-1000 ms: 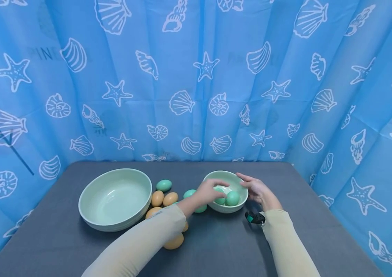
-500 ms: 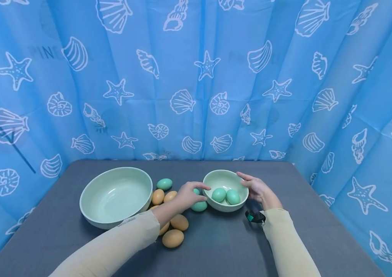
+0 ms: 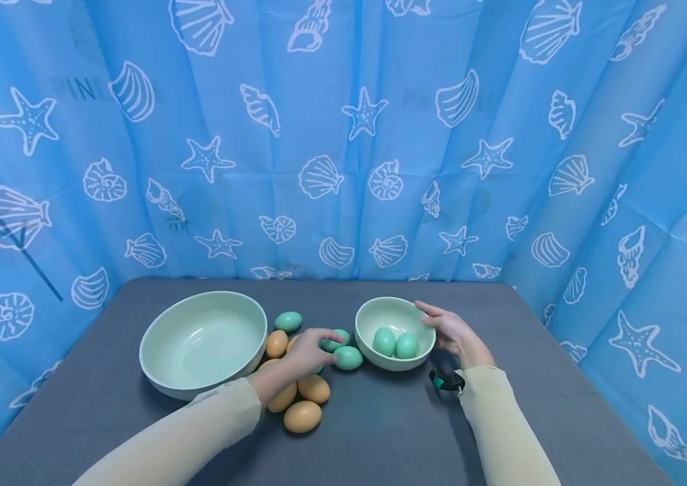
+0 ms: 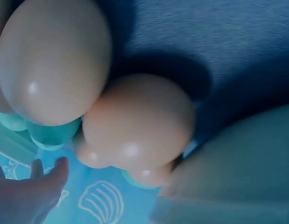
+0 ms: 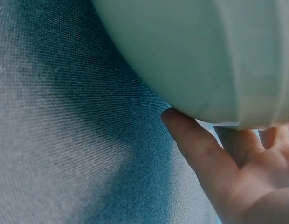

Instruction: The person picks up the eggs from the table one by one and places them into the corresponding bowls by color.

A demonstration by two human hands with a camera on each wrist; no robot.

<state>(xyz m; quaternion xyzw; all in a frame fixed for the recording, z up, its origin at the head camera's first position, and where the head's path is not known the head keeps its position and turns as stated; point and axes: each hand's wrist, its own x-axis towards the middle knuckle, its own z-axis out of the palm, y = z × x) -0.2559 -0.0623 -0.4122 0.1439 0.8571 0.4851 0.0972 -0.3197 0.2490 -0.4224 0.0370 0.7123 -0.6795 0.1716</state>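
My left hand (image 3: 308, 351) reaches over the loose eggs, thumb and fingers spread around a green egg (image 3: 336, 341). In the left wrist view its fingers (image 4: 58, 175) are parted and hold nothing. Another green egg (image 3: 348, 358) lies just right of the thumb. Brown eggs (image 3: 303, 417) lie under and in front of the left wrist, some partly hidden. At the right, my right hand (image 3: 455, 335) grips the small pale-green bowl (image 3: 393, 365) by its side and rim. Two green eggs (image 3: 384, 342) sit inside it. The right wrist view shows fingers (image 5: 196, 140) against its outer wall.
A larger pale-green bowl (image 3: 155, 378) stands at the left with nothing in it, beside the eggs. One green egg (image 3: 288, 322) lies behind the brown ones. A black strap (image 3: 445, 381) hangs at the right wrist. A blue shell-print curtain (image 3: 343, 142) hangs behind the grey table (image 3: 392, 432).
My left hand has withdrawn from the small bowl and moved left to the loose green eggs, leaving two green eggs in the bowl. The right hand stays at the bowl.
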